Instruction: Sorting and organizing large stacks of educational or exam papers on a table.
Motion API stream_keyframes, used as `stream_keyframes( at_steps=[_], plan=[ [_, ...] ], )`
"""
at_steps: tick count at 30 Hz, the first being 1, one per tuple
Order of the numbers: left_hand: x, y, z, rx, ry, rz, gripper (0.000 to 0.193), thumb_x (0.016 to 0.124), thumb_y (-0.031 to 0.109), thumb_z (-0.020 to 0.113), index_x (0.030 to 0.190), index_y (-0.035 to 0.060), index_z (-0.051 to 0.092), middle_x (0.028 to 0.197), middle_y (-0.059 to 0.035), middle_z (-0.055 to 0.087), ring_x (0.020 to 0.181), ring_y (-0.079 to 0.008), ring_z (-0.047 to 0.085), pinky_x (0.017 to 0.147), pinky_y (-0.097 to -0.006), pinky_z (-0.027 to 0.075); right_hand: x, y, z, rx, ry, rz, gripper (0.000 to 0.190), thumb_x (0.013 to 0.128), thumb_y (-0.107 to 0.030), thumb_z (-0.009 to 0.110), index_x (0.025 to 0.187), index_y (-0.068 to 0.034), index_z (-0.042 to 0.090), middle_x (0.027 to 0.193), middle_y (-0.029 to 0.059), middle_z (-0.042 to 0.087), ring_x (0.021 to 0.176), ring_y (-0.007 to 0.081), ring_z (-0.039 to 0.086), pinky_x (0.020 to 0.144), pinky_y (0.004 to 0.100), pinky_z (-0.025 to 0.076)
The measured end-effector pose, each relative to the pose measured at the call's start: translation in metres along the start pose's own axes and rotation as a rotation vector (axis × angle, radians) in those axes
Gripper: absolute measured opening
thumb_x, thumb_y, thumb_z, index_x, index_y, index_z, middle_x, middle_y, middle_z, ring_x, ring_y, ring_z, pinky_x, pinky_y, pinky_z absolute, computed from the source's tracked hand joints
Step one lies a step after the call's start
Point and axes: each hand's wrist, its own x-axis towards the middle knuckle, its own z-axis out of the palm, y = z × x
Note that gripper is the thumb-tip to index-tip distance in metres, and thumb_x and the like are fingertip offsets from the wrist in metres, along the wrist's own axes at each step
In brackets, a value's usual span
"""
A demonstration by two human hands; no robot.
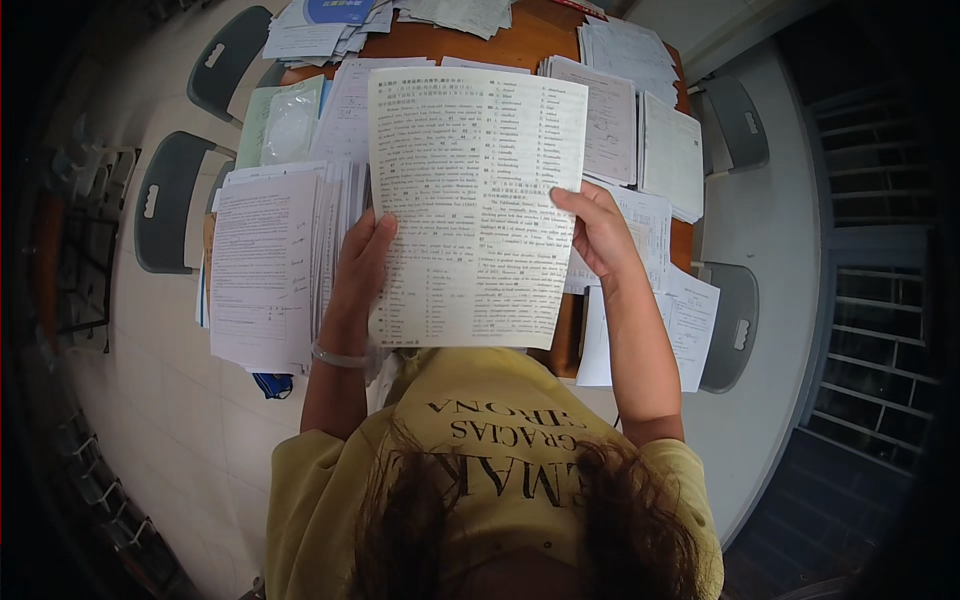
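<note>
A printed paper sheet (476, 210), dense with two columns of text, is held up in front of my body above the table edge. My left hand (367, 259) grips its left edge, thumb on the front and the other fingers mostly hidden behind. At its right edge, my right hand (596, 225) pinches the sheet, with the thumb on the printed side and fingers behind. A thick stack of printed papers (259, 262) lies to the left of my left hand. Loose papers (686, 322) lie to the right of my right forearm.
The wooden table (536, 39) bears more paper piles, among them a stack at the right (670, 154) and a pile at the far left (304, 37). A clear plastic sleeve (291, 127) lies on a green sheet. Grey chairs (174, 202) flank both sides; a blue item (274, 385) shows below the left stack.
</note>
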Motion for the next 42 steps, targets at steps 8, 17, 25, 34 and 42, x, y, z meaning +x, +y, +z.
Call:
stream_keyframes(
  at_steps=[8,17,25,34,42],
  plan=[
    [-0.002,0.003,0.004,-0.007,0.02,0.016,0.028,0.096,0.018,0.042,0.106,-0.0045,0.054,0.093,-0.0078,0.061,0.081,-0.0082,0.054,0.074,-0.0221,0.044,0.006,0.005,-0.015,-0.304,0.03,-0.142,0.021,0.085,-0.019,0.065,0.082,0.002,0.066,0.066,0.0059,0.064,0.046,0.0068,0.049,0.045,0.0196,0.039],
    [-0.003,-0.001,0.009,-0.198,0.046,0.059,0.03,0.097,0.018,0.042,0.112,-0.0064,0.052,0.101,-0.0096,0.061,0.086,-0.0098,0.056,0.077,-0.0226,0.045,0.004,0.018,-0.017,-0.218,0.018,-0.103,0.023,0.085,-0.022,0.066,0.075,-0.001,0.064,0.061,0.0032,0.061,0.046,0.0056,0.048,0.042,0.0191,0.036],
    [0.001,-0.006,0.0,-0.184,0.079,0.053,0.028,0.096,0.017,0.043,0.108,-0.0058,0.053,0.097,-0.0089,0.062,0.082,-0.0088,0.057,0.073,-0.0215,0.047,0.001,0.018,-0.025,-0.278,-0.101,-0.088,0.022,0.086,-0.021,0.065,0.075,-0.003,0.063,0.066,0.0025,0.062,0.051,0.006,0.051,0.047,0.0206,0.041],
    [0.002,0.001,0.004,-0.197,0.127,0.118,0.025,0.096,0.016,0.043,0.105,-0.0048,0.053,0.097,-0.0081,0.061,0.079,-0.0076,0.057,0.068,-0.0204,0.047,-0.002,0.022,-0.029,-0.345,-0.067,-0.095,0.019,0.086,-0.018,0.064,0.078,-0.001,0.063,0.069,0.0038,0.063,0.057,0.0077,0.055,0.055,0.0222,0.046],
    [0.005,-0.004,0.001,-0.213,0.139,0.14,0.026,0.096,0.017,0.043,0.109,-0.0042,0.051,0.096,-0.0075,0.061,0.08,-0.0078,0.056,0.071,-0.0205,0.047,-0.009,0.026,-0.028,-0.265,-0.05,-0.046,0.015,0.083,-0.015,0.068,0.077,-0.002,0.063,0.07,0.0025,0.064,0.057,0.006,0.053,0.053,0.0203,0.043]
  ],
)
